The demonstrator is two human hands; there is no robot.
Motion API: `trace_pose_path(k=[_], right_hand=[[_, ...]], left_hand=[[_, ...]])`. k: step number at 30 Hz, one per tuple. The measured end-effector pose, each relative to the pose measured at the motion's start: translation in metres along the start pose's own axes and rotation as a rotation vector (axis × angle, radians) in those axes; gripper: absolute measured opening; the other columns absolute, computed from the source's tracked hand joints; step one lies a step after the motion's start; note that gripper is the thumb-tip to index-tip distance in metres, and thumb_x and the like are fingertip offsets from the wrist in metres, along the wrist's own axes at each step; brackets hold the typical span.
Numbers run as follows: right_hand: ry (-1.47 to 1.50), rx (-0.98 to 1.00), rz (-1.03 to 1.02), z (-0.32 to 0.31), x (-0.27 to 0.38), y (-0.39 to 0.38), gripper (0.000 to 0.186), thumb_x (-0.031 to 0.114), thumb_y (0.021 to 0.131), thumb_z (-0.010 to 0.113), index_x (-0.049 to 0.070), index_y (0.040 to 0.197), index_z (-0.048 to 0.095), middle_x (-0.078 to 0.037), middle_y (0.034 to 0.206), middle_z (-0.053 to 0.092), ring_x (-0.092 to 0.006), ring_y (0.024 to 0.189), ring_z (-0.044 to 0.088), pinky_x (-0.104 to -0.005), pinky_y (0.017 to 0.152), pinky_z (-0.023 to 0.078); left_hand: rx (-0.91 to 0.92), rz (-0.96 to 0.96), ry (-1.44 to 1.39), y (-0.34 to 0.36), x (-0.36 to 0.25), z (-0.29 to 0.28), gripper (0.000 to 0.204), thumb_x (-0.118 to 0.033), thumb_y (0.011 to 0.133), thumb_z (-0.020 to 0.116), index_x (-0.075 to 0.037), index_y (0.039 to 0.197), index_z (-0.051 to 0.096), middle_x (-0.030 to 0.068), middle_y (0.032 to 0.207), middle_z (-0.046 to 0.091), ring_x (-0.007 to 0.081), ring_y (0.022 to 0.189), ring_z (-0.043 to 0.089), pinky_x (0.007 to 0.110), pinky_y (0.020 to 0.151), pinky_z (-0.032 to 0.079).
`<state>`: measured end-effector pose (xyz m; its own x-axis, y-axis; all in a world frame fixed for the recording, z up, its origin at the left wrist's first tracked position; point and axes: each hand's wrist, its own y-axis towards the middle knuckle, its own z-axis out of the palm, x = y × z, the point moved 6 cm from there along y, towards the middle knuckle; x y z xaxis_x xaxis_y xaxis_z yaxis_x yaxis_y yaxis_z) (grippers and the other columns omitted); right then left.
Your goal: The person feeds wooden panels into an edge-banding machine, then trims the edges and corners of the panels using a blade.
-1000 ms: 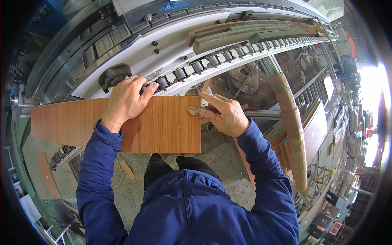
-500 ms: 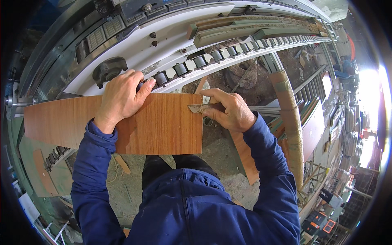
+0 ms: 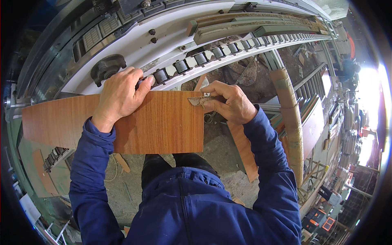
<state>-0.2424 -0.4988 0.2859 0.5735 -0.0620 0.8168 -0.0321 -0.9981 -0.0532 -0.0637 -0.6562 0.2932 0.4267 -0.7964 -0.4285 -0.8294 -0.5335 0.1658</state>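
A wood-grain panel [image 3: 163, 126] lies in front of me, with a square right end and a left end that narrows. My left hand [image 3: 120, 96] is closed over its far edge, thumb pointing right beside the roller track. At the panel's far right corner my right hand [image 3: 228, 102] pinches a scraper-like knife [image 3: 197, 101] with a flat, slanted blade. The blade lies over the panel next to its right edge. Part of the handle is hidden in the fingers, and a few shavings show beside it.
A roller track [image 3: 200, 59] runs along the far side, beside a white machine bed with a black knob [image 3: 107, 67]. Stacked strips [image 3: 253, 28] lie beyond. A padded rail [image 3: 289, 122] stands at right, near leaning boards [image 3: 312, 118]. Offcuts litter the floor.
My right hand has moved slightly away from me along the panel's right edge, with the knife. The panel has shifted only a little, and my left hand keeps its grip.
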Motion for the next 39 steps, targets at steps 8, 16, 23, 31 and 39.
trace_pose_path(k=[8,16,23,31,39], right_hand=[[0.083,0.019,0.017,0.003,-0.007,0.001,0.024,0.007,0.082,0.067,-0.001,0.104,0.06,-0.009,0.084,0.065,-0.012,0.076,0.062,-0.0274,0.065,0.047],[0.139,-0.101,-0.072,-0.002,-0.011,0.007,0.018,0.012,0.082,0.068,-0.001,0.092,0.064,-0.01,0.074,0.065,-0.0153,0.065,0.061,-0.0283,0.057,0.047],[0.497,-0.218,0.139,-0.039,-0.024,-0.006,0.028,0.02,0.098,0.044,0.001,0.084,0.058,-0.003,0.068,0.057,-0.0078,0.059,0.048,-0.0236,0.055,0.041],[0.513,0.006,0.184,-0.01,-0.018,-0.021,0.014,0.009,0.094,0.048,-0.002,0.094,0.056,-0.002,0.067,0.056,-0.0071,0.056,0.048,-0.0235,0.052,0.041],[0.053,-0.119,0.032,0.004,-0.008,-0.003,0.018,0.012,0.089,0.055,-0.004,0.084,0.06,-0.003,0.058,0.048,-0.0082,0.053,0.042,-0.0266,0.049,0.037]], left_hand=[[-0.002,0.011,-0.018,0.0,0.0,0.0,0.037,-0.032,0.089,0.053,0.001,0.073,0.056,0.018,0.07,0.057,0.0374,0.065,0.058,0.045,0.057,0.045],[0.016,0.004,-0.011,0.002,-0.001,0.0,0.038,-0.034,0.089,0.054,0.001,0.073,0.056,0.018,0.071,0.058,0.0381,0.066,0.058,0.045,0.058,0.045],[-0.054,0.018,-0.194,-0.006,-0.003,-0.015,0.056,-0.053,0.085,0.057,-0.001,0.107,0.059,0.022,0.101,0.061,0.0372,0.095,0.059,0.043,0.08,0.047],[0.157,0.102,0.247,-0.103,-0.061,-0.017,0.089,-0.031,0.067,0.077,-0.005,0.141,0.034,0.0233,0.145,0.03,0.0431,0.135,0.025,0.056,0.111,0.015],[-0.022,0.104,0.403,-0.119,-0.044,0.003,0.093,-0.004,0.058,0.076,-0.005,0.141,0.035,0.0238,0.146,0.028,0.0443,0.133,0.028,0.057,0.109,0.022]])
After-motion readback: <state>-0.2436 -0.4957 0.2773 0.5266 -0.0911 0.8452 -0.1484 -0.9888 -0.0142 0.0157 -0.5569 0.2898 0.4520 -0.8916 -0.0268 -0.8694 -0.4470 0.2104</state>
